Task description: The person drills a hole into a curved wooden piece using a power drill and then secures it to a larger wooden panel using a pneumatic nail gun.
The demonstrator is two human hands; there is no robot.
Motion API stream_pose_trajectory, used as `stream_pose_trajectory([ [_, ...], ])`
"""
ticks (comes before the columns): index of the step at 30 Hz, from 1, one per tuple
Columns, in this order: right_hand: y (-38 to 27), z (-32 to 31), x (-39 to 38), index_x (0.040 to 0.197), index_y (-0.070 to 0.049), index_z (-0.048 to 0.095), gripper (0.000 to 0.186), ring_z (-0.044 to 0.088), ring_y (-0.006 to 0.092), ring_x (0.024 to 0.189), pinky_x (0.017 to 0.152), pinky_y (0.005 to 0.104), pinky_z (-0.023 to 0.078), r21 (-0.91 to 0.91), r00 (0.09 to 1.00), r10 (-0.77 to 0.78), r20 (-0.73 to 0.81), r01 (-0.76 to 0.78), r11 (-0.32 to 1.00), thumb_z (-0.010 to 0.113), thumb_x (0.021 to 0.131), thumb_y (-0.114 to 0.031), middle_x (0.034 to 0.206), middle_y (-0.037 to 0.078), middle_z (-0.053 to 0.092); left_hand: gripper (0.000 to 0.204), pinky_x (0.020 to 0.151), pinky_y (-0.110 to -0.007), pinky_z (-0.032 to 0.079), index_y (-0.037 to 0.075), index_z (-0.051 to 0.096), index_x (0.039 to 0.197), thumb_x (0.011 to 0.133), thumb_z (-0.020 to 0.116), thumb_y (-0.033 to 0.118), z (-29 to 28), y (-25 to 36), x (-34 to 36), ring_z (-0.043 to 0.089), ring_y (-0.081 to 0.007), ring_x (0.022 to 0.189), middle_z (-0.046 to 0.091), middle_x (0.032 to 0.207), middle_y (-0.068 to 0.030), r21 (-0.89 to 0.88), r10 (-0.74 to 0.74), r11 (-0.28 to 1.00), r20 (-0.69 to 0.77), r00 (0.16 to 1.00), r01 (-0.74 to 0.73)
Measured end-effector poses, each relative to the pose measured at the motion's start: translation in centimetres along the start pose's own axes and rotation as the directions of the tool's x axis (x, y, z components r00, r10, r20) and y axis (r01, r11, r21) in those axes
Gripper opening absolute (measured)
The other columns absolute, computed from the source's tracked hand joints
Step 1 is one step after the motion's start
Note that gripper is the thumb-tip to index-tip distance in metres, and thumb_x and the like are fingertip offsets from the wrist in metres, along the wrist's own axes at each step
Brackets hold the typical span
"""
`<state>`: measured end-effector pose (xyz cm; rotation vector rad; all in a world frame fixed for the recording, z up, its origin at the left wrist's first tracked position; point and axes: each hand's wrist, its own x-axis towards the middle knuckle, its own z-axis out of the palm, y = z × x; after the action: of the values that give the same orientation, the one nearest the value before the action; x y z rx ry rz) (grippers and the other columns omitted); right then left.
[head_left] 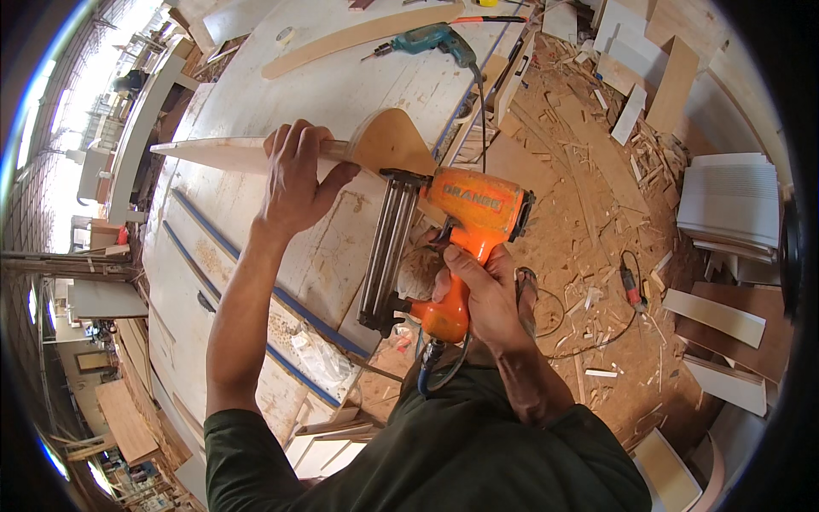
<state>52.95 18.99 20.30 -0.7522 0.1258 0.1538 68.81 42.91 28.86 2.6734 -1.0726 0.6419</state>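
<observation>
Near the centre of the frame, the person's right hand point(488, 294) is wrapped around the handle of an orange nail gun point(478, 209), thumb across the grip; whether a finger presses the trigger cannot be told. Left of it, in the upper middle, the left hand point(299, 175) is hooked over the upper edge of a long pale board point(213, 154), fingers on the far side and thumb spread toward the near side, so the board appears to be firmly held. This board stands on edge above the worktable point(247, 98), its right end meeting a rounded wooden piece point(397, 145).

The work looks to be partway along: both parts are already brought together and the tool's nose is right at the rounded piece, though contact between them is unclear. No nail heads can be made out, so how much of the joint is fastened, if any, cannot be judged. Further parts may be left over: a curved wooden strip point(341, 41) lies loose at the top of the frame, beside a teal drill point(426, 41) that neither hand touches. Blue-edged strips point(316, 320) lie on the table at lower left, and wood scraps point(631, 115) litter the right side.
</observation>
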Motion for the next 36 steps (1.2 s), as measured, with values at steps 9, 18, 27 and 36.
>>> stream_pose_trajectory([
  [9,0.3,0.2,-0.2,0.12,-0.002,0.059,0.022,0.062,0.0108,0.062,0.056,0.0279,0.054,-0.01,0.998,0.01,-0.064,-0.011,1.0,0.064,0.102,-0.012,0.105,0.009,0.067,0.044,0.087,-0.05,0.038,0.002,0.057,0.111,0.083,0.08,0.027,0.1,0.1,-0.2,0.053,-0.0346,0.094,0.058,0.1,-0.0133,0.007,-0.021,1.0,-0.006,1.0,0.021],
  [18,0.2,0.4,-0.7,0.117,-0.003,0.06,0.019,0.059,0.0088,0.06,0.055,0.0255,0.051,-0.025,0.992,0.022,-0.125,-0.025,0.999,0.065,0.101,-0.012,0.085,0.003,0.066,0.044,0.089,-0.048,0.039,0.003,0.057,0.112,0.082,0.081,0.026,-0.3,0.4,-0.5,0.054,-0.035,0.094,0.058,0.1,-0.0137,0.008,0.005,1.0,-0.014,1.0,-0.005],
  [27,-2.5,-9.3,3.1,0.114,-0.008,0.057,0.024,0.058,0.014,0.055,0.048,0.0298,0.05,-0.253,0.91,-0.057,-0.411,-0.054,0.966,0.071,0.096,-0.016,0.084,0.002,0.059,0.044,0.088,-0.047,0.043,0.004,0.061,0.107,0.081,0.082,0.031,-0.1,-0.8,0.2,0.058,-0.0351,0.092,0.062,0.095,-0.0118,-0.087,0.008,0.996,-0.164,0.986,-0.022],
  [36,-8.4,-12.6,9.4,0.119,-0.004,0.055,0.028,0.055,0.0156,0.055,0.047,0.0306,0.049,-0.388,0.906,-0.098,-0.412,-0.077,0.919,0.068,0.096,-0.013,0.101,0.006,0.058,0.035,0.095,-0.046,0.041,0.008,0.061,0.098,0.086,0.076,0.037,6.0,-5.6,8.5,0.06,-0.032,0.096,0.063,0.095,-0.0097,-0.125,-0.047,0.992,-0.166,0.985,0.027],
])
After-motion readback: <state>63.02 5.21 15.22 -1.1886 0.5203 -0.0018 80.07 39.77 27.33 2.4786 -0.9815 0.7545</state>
